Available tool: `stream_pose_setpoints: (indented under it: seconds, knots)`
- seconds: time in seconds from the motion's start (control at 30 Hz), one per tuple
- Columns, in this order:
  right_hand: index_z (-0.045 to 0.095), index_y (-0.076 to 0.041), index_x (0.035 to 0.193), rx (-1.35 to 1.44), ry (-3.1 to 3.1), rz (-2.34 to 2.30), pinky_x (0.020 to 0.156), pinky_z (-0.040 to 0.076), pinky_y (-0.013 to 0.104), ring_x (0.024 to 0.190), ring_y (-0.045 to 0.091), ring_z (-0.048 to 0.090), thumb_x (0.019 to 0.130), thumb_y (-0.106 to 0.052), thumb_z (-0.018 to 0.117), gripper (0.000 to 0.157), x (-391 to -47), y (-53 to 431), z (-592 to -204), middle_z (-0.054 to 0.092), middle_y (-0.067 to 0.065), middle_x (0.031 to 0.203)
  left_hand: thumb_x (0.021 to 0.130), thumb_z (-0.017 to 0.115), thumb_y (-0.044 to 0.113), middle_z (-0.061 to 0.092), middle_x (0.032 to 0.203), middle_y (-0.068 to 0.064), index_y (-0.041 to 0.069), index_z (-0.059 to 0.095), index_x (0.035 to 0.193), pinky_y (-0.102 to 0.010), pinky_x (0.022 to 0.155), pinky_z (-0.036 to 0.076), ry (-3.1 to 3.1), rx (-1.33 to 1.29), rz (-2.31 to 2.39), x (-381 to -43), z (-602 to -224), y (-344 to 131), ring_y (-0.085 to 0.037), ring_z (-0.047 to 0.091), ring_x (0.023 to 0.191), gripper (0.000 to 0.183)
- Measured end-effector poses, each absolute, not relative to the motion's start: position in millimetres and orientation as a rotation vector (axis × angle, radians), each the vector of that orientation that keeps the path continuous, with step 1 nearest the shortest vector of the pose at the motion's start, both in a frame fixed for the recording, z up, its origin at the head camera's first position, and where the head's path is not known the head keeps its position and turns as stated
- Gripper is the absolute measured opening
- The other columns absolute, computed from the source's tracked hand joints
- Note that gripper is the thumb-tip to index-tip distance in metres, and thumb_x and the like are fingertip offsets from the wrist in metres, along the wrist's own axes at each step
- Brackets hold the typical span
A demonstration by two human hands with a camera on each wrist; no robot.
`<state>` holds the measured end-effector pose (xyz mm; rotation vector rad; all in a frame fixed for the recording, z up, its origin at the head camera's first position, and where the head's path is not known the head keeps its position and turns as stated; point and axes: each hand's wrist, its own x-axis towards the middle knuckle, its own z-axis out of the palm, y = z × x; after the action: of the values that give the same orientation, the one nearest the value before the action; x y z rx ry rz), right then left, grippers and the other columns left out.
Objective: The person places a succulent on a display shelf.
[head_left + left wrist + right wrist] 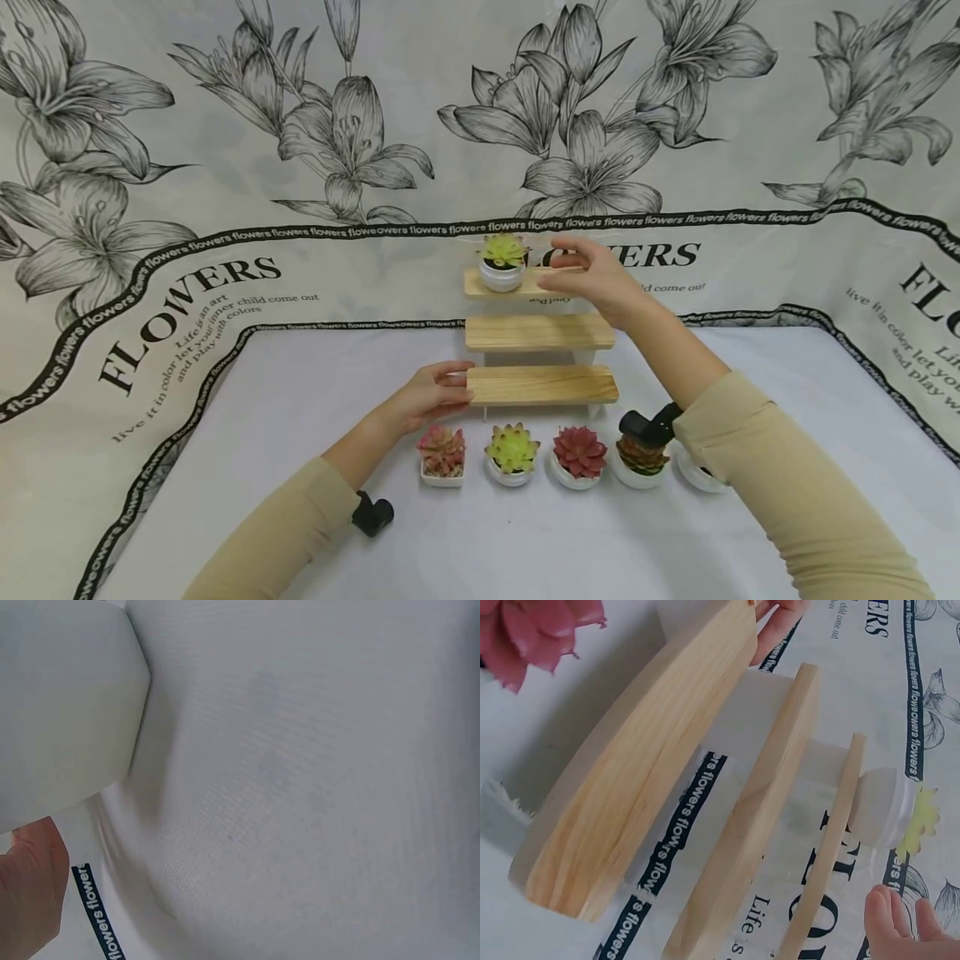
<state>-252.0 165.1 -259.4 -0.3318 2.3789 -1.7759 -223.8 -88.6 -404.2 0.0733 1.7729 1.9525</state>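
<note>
A three-step display stand with wooden boards (pixel 542 385) stands on the white table. At the left end of its lowest board, my left hand (pixel 431 396) grips the edge with its fingertips; in the right wrist view fingers (pixel 776 630) show at that end. On the left part of the top board (pixel 474 285) sits a green succulent in a round white pot (pixel 501 275). My right hand (pixel 592 279) is just right of that pot, fingers parted and holding nothing; the right wrist view shows a gap between fingers (pixel 877 911) and pot.
In front of the stand is a row of potted succulents: a pink one (pixel 442 454), a green one (pixel 512 450), a red one (pixel 580 454) and a dark one (pixel 640 465). Another white pot (pixel 697 468) is partly behind my right sleeve. A flower-printed cloth (pixel 360 275) hangs behind.
</note>
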Motion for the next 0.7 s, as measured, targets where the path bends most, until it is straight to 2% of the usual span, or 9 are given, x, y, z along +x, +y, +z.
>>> stream_pose_setpoints:
  seconds: [0.37,0.7]
  knots:
    - [0.025,-0.009,0.147,-0.313,2.38,-1.724,0.109,0.027,0.044,0.124,0.029,0.039,0.088,-0.015,0.065,0.072,-230.7,200.2,-249.3,0.033,0.022,0.141,0.087,0.054,-0.011,0.05,0.119,-0.017,-0.001,0.04,0.138,-0.027,0.081,0.053,1.757,0.066,1.967,-224.9,-402.3,-88.2,-0.014,0.057,0.086,0.054]
    - [0.025,-0.012,0.146,-0.3,2.453,-1.655,0.104,0.034,0.04,0.115,0.014,0.046,0.091,-0.022,0.061,0.067,-212.8,234.4,-247.6,0.037,0.015,0.139,0.087,0.054,-0.011,0.05,0.118,-0.018,-0.002,0.039,0.138,-0.028,0.082,0.053,1.761,0.058,1.975,-225.9,-404.2,-87.3,-0.016,0.057,0.087,0.054]
